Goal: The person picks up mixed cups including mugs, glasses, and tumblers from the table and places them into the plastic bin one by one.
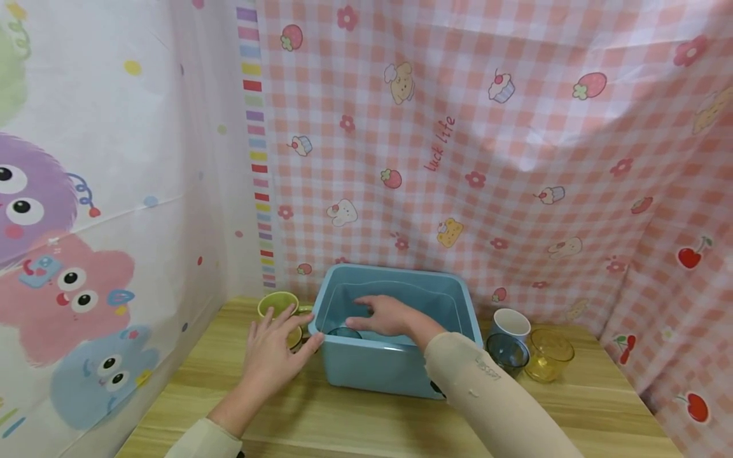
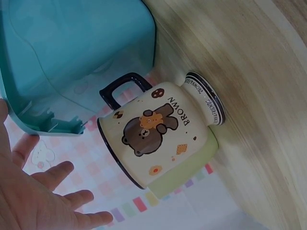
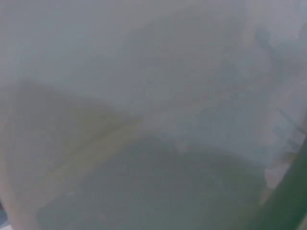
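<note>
My left hand is spread beside the left end of a blue plastic bin, its thumb near the front corner. Close to those fingers stands a cream mug with a brown bear print, dark rim and dark handle. Behind it is a yellow-green mug, partly covered by my fingers. Inside the bin, my right hand reaches in with fingers and thumb apart, nothing seen between them. The rim of a dark glass cup shows below its thumb. The right wrist view is too hazy to read.
Right of the bin stand a white cup, a dark glass and an amber glass, close together. A wooden table carries everything. Patterned cloth hangs behind and along both sides.
</note>
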